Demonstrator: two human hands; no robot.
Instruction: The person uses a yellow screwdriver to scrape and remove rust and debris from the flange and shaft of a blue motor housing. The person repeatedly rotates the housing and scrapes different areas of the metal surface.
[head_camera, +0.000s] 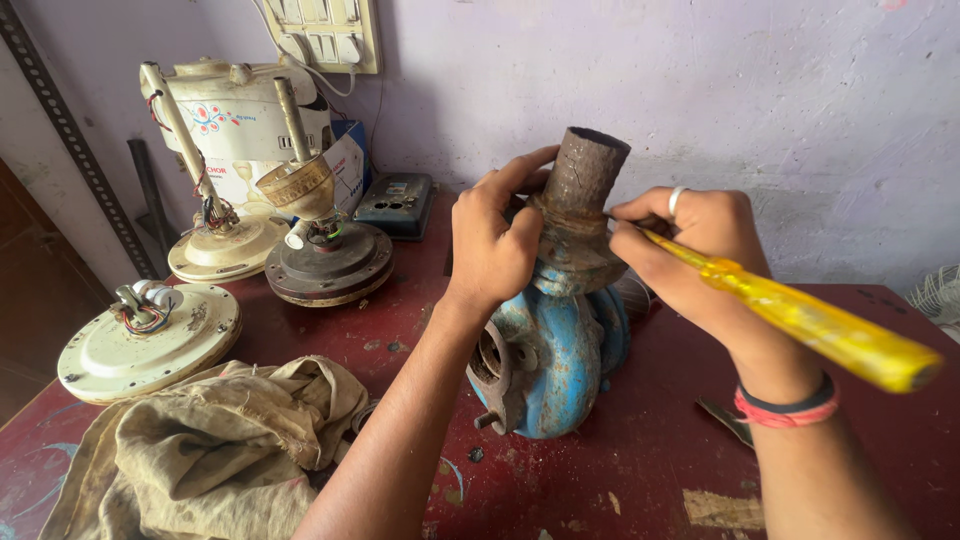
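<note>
A blue water pump with a rusty pipe stub on top stands on the dark red table. My left hand grips the rusty collar below the pipe from the left. My right hand holds a screwdriver with a yellow see-through handle; its tip end points at the collar and is hidden by my fingers. A ring sits on one right finger, and red and black bands circle that wrist.
Three ceiling fan motors lie at the left: a cream one, another cream one with a rod, a dark one. A crumpled beige cloth lies in front. A switchboard hangs on the lilac wall.
</note>
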